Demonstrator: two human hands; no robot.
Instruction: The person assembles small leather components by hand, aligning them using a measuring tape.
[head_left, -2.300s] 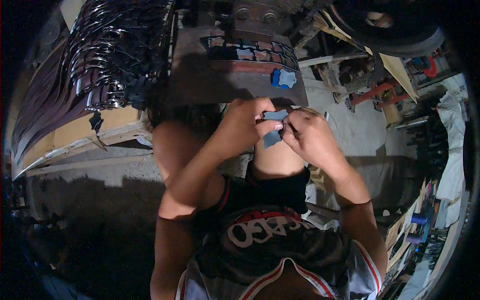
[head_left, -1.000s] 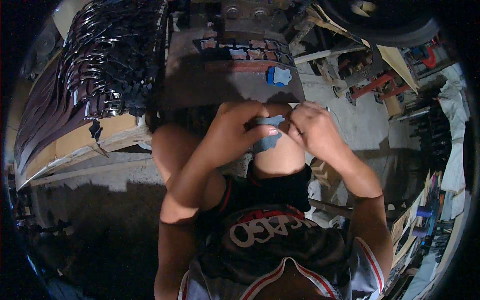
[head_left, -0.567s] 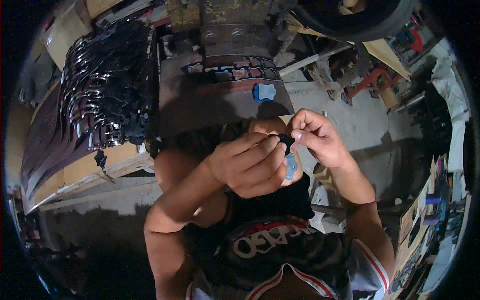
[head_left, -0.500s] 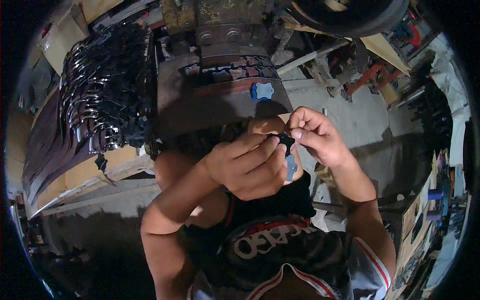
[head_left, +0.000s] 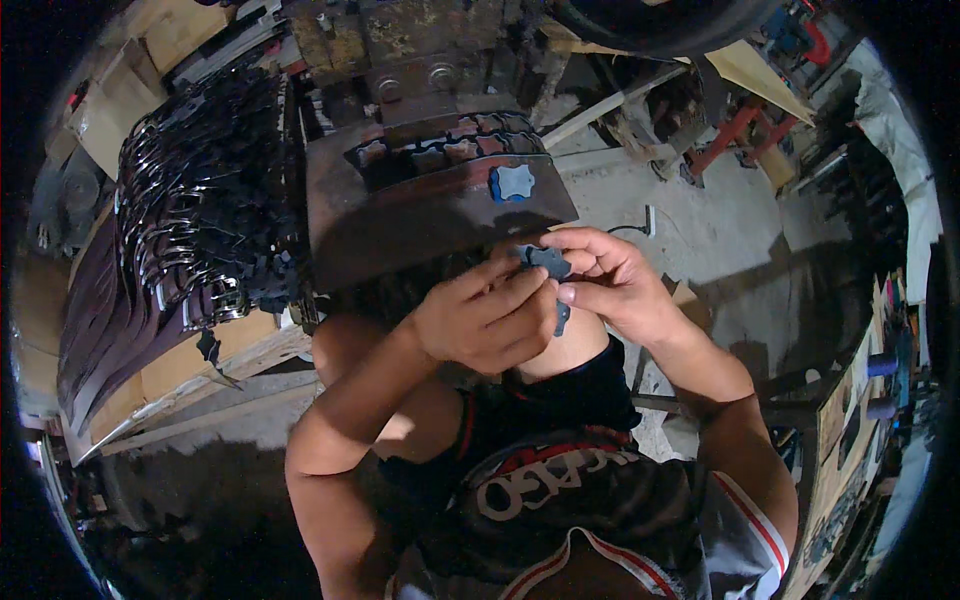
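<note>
My left hand is closed, its fingers pinching a small flat dark-grey piece with a wavy, scalloped edge. From the other side my right hand grips the same piece, thumb below and fingers curled above it. A second grey portion shows beneath my left fingertips; whether it is joined to the first cannot be seen. Just beyond my hands is a dark plate, on which a light-topped, blue-sided block with a similar wavy outline lies.
Rows of wavy-edged shapes lie along the plate's far part. At the left, a thick heap of dark straps with metal buckles rests over a wooden board. Red metal legs stand at the far right, near a round dark rim.
The grey piece has moved slightly up and left and now turns its flat face into the light. My right hand has shifted left, closer to my left hand.
</note>
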